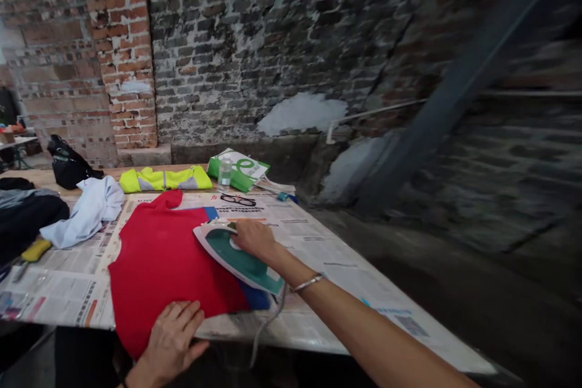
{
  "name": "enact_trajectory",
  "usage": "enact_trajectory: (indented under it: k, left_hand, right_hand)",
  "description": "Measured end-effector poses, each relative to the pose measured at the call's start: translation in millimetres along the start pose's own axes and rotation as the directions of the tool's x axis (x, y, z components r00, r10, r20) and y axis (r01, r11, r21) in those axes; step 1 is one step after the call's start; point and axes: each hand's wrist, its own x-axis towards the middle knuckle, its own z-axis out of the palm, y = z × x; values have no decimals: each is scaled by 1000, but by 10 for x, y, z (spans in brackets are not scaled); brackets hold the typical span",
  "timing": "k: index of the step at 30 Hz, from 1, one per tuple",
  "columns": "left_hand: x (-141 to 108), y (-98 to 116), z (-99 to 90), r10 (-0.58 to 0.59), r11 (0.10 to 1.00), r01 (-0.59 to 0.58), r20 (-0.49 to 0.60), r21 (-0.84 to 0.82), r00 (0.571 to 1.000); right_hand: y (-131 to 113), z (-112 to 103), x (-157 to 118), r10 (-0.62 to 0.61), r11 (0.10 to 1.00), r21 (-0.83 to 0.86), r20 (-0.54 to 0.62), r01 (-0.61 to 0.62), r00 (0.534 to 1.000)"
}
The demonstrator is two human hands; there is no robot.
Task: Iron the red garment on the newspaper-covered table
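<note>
A red garment with blue edging [159, 248] lies spread over the newspaper-covered table [327, 254], its near corner hanging past the front edge. My right hand [254, 239] is wrapped around the handle of a teal and white clothes iron [243, 254]. The iron is over the garment's right side, its pointed end toward the far left; its soleplate is hidden. A grey cord [266, 324] drops from its back over the table edge. Flat on the garment's near edge rests my left hand [177, 333], fingers stretched and thumb apart, holding nothing.
Behind the garment lie a folded neon-yellow garment [166, 179], a clear bottle [224, 174], a green and white bag [239, 168] and eyeglasses [237, 199]. Leftward are a white cloth [86, 212], dark clothes [30, 221], a yellow-handled tool [36, 250] and a black bag [68, 160].
</note>
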Motion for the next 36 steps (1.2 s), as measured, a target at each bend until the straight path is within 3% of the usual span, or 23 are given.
enact_trajectory:
  k: [3,5,9,13,19,23,26,32,36]
  left_hand:
    - [227,68,-88,-132,987,139,96,-74,987]
    - [429,90,-67,-194,972,210,147,-103,970]
    - [698,55,136,-261,964,265,165,-5,951]
    - [702,-21,258,-329,944,304,268,131,906]
    - [716,-93,193,-280,955,226,336,191,899]
    - [755,-91,131,-290,950,195,454,244,842]
    - [771,-98,136,-306,944,197,476,265,824]
    - [733,-100,251,-291,955,242,371,174,882]
    - [703,35,155,-325,945,315,387,91,863]
  right_hand:
    - [-114,-228,-16,-116,992,81,241,100,963]
    - [-189,-319,-38,-185,975,178,324,133,928]
    - [-354,-300,-76,-144,955,286,199,83,969]
    - [-470,-243,51,-70,936,349,74,40,995]
    - [-549,-181,590,-36,800,595,178,-78,983]
    - [-695,-186,787,-12,806,587,143,-75,990]
    - [-724,-218,740,-11,813,578,133,-68,991]
    - [-501,-199,311,-121,858,513,136,34,983]
    - [-340,-107,143,-59,910,413,80,21,995]
